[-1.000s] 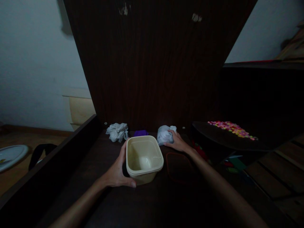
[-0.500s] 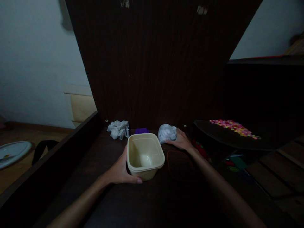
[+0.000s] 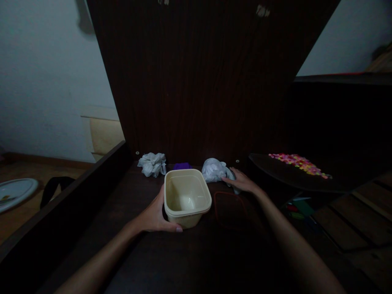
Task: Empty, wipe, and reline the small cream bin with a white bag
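A cream square plastic container [image 3: 187, 214], with its top uncovered and nothing visible inside, is held at its left side by my left hand [image 3: 154, 212]. The thumb lies along the front wall, while the other fingers are mostly hidden behind it. At the back of the dark wooden surface, a crumpled white plastic bag [image 3: 212, 170] forms a rounded bundle. My right hand [image 3: 241, 181] is at the loose right end of this bag, fingers stretched and apart, touching or nearly touching it. Close in front of that hand lies a thin reddish-brown square lid [image 3: 230, 209].
Another crumpled white bag [image 3: 152, 164] and a purple object [image 3: 182, 166] rest by the tall back panel [image 3: 196, 81]. A raised board [image 3: 76, 198] borders the left. On the right, a curved shelf [image 3: 275, 173] bears small pink and yellow pieces [image 3: 301, 164].
My right hand has shifted slightly right and its fingers have loosened from the bag, whose right end now spreads out under the hand. My left hand keeps holding the container in place.
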The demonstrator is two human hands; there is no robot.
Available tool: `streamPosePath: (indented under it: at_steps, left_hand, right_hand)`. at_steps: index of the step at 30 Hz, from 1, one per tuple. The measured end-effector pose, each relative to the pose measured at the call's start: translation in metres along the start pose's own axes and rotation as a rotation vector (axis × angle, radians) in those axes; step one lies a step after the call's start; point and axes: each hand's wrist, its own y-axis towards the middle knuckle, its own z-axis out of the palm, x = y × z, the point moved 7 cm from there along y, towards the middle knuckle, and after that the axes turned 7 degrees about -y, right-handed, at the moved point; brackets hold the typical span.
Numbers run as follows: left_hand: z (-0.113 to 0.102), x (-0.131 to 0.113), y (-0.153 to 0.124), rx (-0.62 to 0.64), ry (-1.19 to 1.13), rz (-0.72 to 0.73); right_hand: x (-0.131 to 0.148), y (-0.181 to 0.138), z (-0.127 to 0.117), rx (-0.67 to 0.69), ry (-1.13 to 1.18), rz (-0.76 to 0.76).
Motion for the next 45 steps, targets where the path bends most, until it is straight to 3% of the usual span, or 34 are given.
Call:
streamPosePath:
  at_steps: [4, 7, 21, 29, 35, 40, 45]
  left_hand:
    - [0.0, 0.002, 0.0, 0.021, -0.002, -0.011]
    - [-0.001, 0.002, 0.0, 0.01, 0.018, -0.013]
    - [-0.003, 0.005, -0.001, 0.002, 0.054, -0.006]
    - [0.001, -0.005, 0.0, -0.01, 0.069, 0.013]
    - [0.008, -0.01, 0.001, -0.042, 0.065, 0.014]
    - [0.009, -0.009, 0.003, -0.027, 0.092, 0.03]
    - [0.005, -0.007, -0.002, -0.021, 0.138, 0.052]
  right_hand:
    - [-0.019, -0.015, -0.022, -0.036, -0.048, 0.074]
    - [-0.024, -0.021, -0.024, -0.068, -0.049, 0.122]
    - [-0.027, 0.011, 0.026, -0.074, 0.214, 0.219]
    - [-0.028, -0.006, -0.001, -0.295, 0.257, 0.232]
    - [0.005, -0.024, -0.031, -0.375, 0.297, 0.081]
    - [0.053, -0.036, -0.039, -0.279, 0.335, -0.111]
    - [0.106, -0.035, -0.026, -0.145, 0.348, -0.265]
